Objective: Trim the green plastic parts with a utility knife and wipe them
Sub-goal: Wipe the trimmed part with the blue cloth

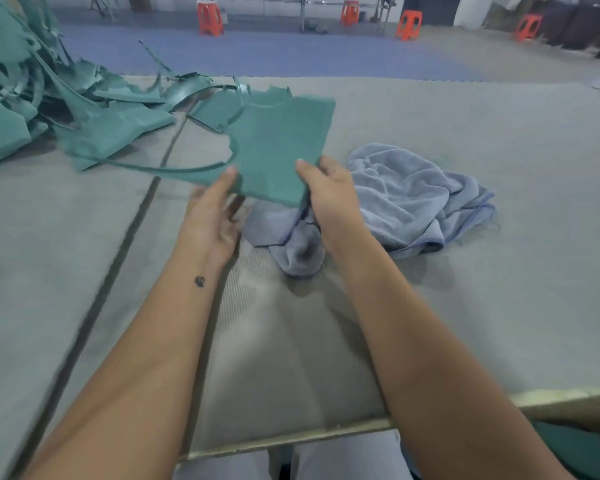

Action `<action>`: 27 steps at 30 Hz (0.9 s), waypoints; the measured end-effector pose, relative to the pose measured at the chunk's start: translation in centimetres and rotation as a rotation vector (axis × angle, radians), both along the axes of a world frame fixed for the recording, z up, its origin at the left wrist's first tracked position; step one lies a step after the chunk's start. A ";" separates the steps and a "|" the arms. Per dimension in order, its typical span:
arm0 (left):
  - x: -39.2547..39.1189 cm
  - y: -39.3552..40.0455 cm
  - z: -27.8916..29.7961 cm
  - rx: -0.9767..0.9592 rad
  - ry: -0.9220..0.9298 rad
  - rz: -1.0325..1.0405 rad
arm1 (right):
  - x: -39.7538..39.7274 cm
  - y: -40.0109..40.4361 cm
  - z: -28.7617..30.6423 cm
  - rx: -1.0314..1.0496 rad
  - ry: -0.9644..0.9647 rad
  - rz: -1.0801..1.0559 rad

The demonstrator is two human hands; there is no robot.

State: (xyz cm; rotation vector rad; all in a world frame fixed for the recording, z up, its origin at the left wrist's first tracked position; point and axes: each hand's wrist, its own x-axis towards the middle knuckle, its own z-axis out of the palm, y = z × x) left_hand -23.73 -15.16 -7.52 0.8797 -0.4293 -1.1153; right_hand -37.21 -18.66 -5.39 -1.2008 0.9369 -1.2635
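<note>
A flat green plastic part [281,147] is held up above the grey table [465,306], tilted away from me, with a thin trimmed strip [160,169] trailing from its left edge. My right hand [329,192] pinches its near right corner, thumb on top. The thumb of my left hand [212,216] touches the part's near left corner; the fingers lie underneath, blurred. A crumpled blue-grey cloth [413,199] lies on the table just under and right of the part. No utility knife is visible.
A heap of green plastic parts and offcut strips [42,109] covers the table's far left. A dark seam [125,244] runs diagonally across the surface. The table's metal front edge [291,439] is near my lap. Orange stools [210,17] stand on the floor behind.
</note>
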 end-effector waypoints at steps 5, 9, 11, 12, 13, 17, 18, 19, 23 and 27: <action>1.2 0.6 1.2 0.036 -0.257 -0.032 | -4.8 -0.4 1.1 0.196 -0.095 -0.076; -1.8 0.7 2.7 -0.003 -0.537 -0.173 | -9.6 1.5 0.4 0.289 -0.429 -0.010; -4.4 1.2 3.0 -0.093 -0.602 -0.245 | -11.3 3.0 -0.4 0.279 -0.510 -0.057; -5.8 1.5 3.0 -0.135 -0.620 -0.276 | -11.8 3.7 -0.7 0.267 -0.539 -0.108; -7.4 1.9 3.0 -0.165 -0.628 -0.306 | -12.4 4.4 -1.0 0.256 -0.573 -0.165; -14.3 3.4 2.0 -0.192 -0.433 -0.415 | -16.1 6.5 -1.0 0.185 -0.678 -0.444; -16.1 3.7 1.5 -0.178 -0.368 -0.422 | -17.4 7.1 -1.1 0.154 -0.666 -0.538; -18.0 4.1 1.0 -0.163 -0.330 -0.423 | -18.9 7.7 -1.3 0.129 -0.649 -0.640; -25.9 5.6 -0.3 -0.070 -0.446 -0.473 | -25.9 11.0 -2.7 0.072 -0.706 -1.010; -32.9 7.8 -0.1 -0.109 -0.602 -0.800 | -33.3 15.7 -4.9 0.005 -0.695 -1.311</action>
